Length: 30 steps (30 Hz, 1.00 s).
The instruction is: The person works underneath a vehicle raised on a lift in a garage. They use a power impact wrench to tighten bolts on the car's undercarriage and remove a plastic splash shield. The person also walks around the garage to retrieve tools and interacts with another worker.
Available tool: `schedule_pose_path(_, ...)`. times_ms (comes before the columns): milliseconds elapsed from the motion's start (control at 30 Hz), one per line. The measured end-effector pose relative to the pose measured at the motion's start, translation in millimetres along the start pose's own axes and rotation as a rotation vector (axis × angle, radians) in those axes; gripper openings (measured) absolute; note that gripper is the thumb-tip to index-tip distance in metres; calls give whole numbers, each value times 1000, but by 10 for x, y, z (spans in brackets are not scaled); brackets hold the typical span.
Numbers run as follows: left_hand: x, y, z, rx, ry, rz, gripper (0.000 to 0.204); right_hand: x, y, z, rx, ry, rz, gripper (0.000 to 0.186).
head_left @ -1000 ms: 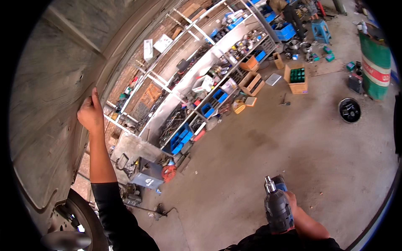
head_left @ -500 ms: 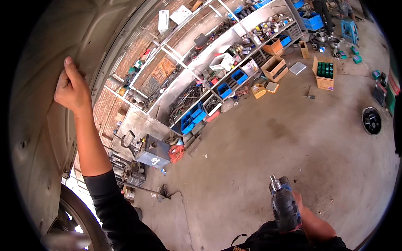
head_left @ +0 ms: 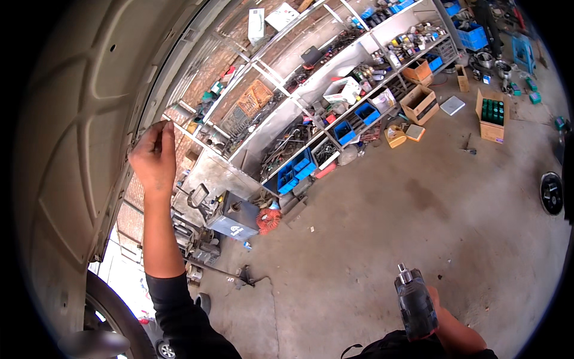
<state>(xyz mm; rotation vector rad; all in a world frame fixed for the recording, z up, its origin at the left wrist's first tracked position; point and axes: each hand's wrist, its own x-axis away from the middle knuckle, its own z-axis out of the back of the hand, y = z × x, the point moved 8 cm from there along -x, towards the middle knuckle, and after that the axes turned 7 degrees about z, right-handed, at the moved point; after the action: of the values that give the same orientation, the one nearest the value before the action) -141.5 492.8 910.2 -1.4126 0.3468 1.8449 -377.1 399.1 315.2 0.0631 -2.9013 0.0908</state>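
Observation:
My left hand (head_left: 154, 157) is raised at the edge of a grey ribbed vehicle panel (head_left: 78, 137) along the left, its fingers curled and pinched together; what they grip, if anything, is too hidden to make out. A black tyre (head_left: 116, 311) shows below the panel. At lower right my right hand (head_left: 436, 308) holds a dark cordless power tool (head_left: 412, 302) with a silver socket (head_left: 404, 273) on its nose, pointing away from me over the concrete floor (head_left: 371, 239).
Cluttered shelving (head_left: 353, 81) spans the back, with cardboard boxes (head_left: 418, 107) and blue crates (head_left: 296, 173). A grey machine (head_left: 230, 215), a red coiled hose (head_left: 268, 220), a jack-like tool (head_left: 245, 275) and a round black pan (head_left: 551, 192) stand around. A person's dark-clothed leg (head_left: 487, 27) shows top right.
My left hand has left the panel's inner face and moved right to its edge, fingers pinched. The view has shifted, and the tool in my right hand sits slightly further right.

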Motion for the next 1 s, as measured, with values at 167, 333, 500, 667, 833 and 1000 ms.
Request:
schedule_pose_path(167, -325, -111, -384, -1, 104, 86, 25, -396, -346, 108, 699, -5, 163, 16)
schedule_pose_path(333, -623, 171, -623, -97, 323, -360, 39, -1010, -660, 418, 1067, -48, 181, 10)
schedule_pose_path(500, -769, 292, -886, -310, 477, -582, 44, -1912, -1040, 914, 906, -107, 111, 12)
schedule_pose_path(667, -846, 298, -989, -512, 517, -663, 44, -2634, -1369, 707, 937, -122, 31, 15)
schedule_pose_path(833, -910, 248, -1002, -773, 527, -811, 40, -3263, -1381, 499, 961, -172, -48, 18)
schedule_pose_path(1000, -911, 294, -1097, -688, 519, -837, 41, -3852, -1169, 374, 949, -213, -122, 21)
